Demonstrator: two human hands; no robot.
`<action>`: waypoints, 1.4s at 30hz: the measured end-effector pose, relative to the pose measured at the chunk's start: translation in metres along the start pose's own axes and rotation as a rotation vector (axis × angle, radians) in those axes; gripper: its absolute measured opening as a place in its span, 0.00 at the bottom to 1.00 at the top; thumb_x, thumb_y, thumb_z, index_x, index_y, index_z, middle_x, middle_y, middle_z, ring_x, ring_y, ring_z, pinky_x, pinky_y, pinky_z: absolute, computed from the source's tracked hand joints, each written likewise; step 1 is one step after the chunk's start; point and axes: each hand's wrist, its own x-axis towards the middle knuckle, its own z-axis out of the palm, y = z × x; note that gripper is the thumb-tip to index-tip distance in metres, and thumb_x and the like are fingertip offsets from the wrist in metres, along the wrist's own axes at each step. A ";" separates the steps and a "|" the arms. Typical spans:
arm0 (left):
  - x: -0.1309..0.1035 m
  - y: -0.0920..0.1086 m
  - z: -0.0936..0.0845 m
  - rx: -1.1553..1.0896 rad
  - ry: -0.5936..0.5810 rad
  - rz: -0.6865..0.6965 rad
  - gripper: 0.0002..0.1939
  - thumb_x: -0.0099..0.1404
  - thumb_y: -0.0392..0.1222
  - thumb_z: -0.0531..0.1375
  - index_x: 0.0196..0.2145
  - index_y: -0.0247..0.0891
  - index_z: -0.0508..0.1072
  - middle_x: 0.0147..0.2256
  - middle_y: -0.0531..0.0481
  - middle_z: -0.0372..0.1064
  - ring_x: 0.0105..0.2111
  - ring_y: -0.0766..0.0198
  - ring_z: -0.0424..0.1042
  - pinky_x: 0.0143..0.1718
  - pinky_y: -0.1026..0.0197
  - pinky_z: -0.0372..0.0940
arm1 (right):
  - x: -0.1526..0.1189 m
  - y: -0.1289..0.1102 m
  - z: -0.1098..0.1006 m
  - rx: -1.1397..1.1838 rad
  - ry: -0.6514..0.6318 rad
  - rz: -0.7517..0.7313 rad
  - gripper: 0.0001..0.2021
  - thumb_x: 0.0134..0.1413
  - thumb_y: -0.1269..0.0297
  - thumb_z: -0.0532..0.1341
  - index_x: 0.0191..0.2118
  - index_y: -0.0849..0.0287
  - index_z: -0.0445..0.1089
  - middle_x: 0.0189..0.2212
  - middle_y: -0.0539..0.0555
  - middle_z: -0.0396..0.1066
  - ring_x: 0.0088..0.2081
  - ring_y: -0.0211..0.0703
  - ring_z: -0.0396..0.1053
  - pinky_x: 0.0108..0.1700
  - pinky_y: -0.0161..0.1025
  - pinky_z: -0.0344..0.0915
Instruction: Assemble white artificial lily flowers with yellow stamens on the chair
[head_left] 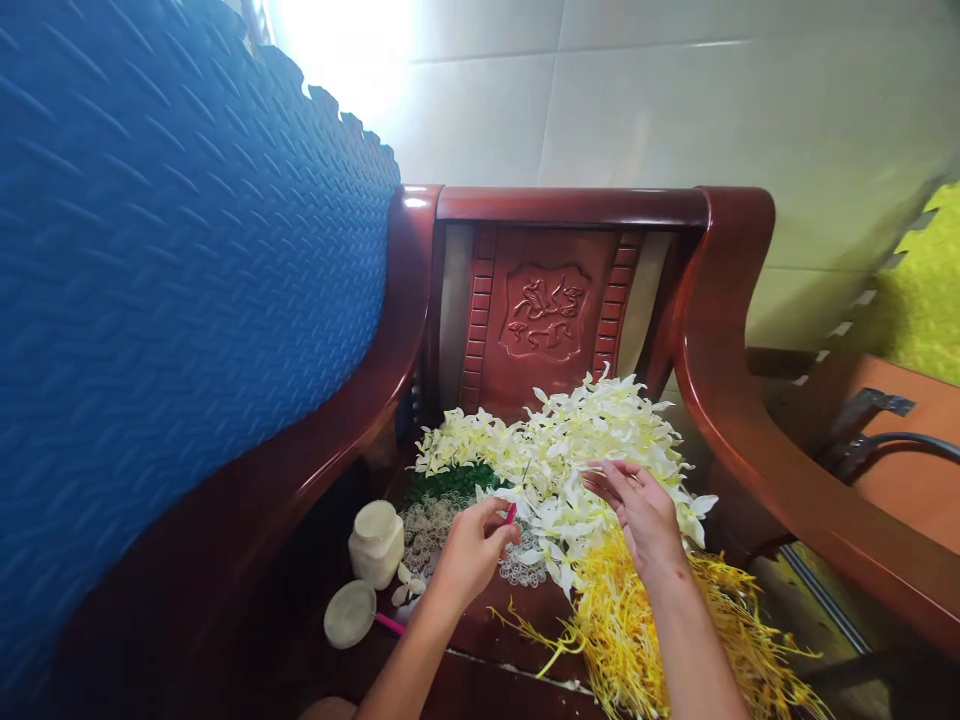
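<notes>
My left hand [476, 550] is closed in a pinch around a pink-handled tool [511, 513]; a thin dark tip seems to rise beyond the fingers. My right hand [637, 505] reaches over a heap of white artificial flowers [600, 425], its fingers stretched out at the petals. Whether a petal lies between those fingertips is hard to see. Below the right wrist spreads a bundle of yellow artificial stamen strands [619, 620]. Small clear plastic rings [427, 530] lie in a pile left of the flowers, with small dark green pieces [457, 484] behind them.
A cream-coloured jar [376, 545] stands at the left, its round lid [350, 614] in front. A second pink stick [389, 624] lies beside the lid. Everything rests on a carved wooden chair [547, 310] with high arms. A blue foam mat [187, 270] walls the left side.
</notes>
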 end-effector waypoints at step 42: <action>-0.006 0.006 0.002 0.023 -0.167 -0.064 0.16 0.59 0.49 0.57 0.28 0.32 0.74 0.22 0.47 0.72 0.19 0.66 0.64 0.21 0.66 0.56 | -0.016 0.011 0.020 -0.890 0.073 -0.519 0.15 0.54 0.47 0.59 0.29 0.55 0.67 0.26 0.49 0.71 0.27 0.40 0.66 0.34 0.36 0.61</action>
